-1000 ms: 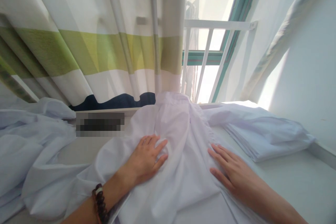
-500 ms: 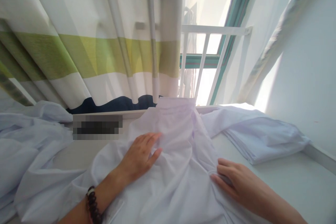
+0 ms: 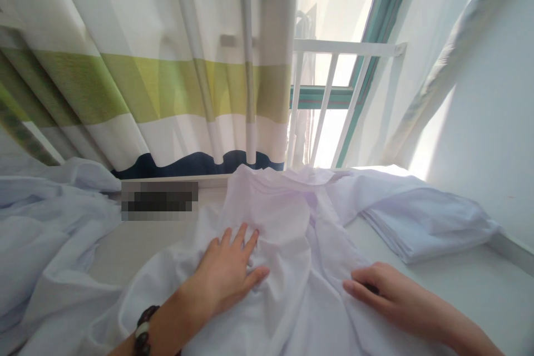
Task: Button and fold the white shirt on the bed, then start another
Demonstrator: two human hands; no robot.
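Observation:
A loose white garment (image 3: pixel 283 217) lies rumpled over the white table in front of me, its far edge folded over in small crumples. My left hand (image 3: pixel 227 270) rests on it palm down, fingers spread and pressing lightly, with a dark beaded bracelet on the wrist. At the garment's right side is my right hand (image 3: pixel 379 289), its fingers curled and the thumb close to the forefinger. A small dark patch shows between them; whether it is an object or shadow is unclear.
More white cloth (image 3: pixel 37 239) is heaped on the left. A folded white stack (image 3: pixel 434 228) lies at the right on the white table (image 3: pixel 467 283). Beyond the table hang a striped curtain (image 3: pixel 187 89) and a white railing (image 3: pixel 346 47) before a window. A blurred-out patch (image 3: pixel 158 200) hides something near the back edge.
The garment's far edge, which stood up flat, has sunk and crumpled. My left hand has spread its fingers and shifted slightly nearer me. My right hand has moved slightly right and nearer me.

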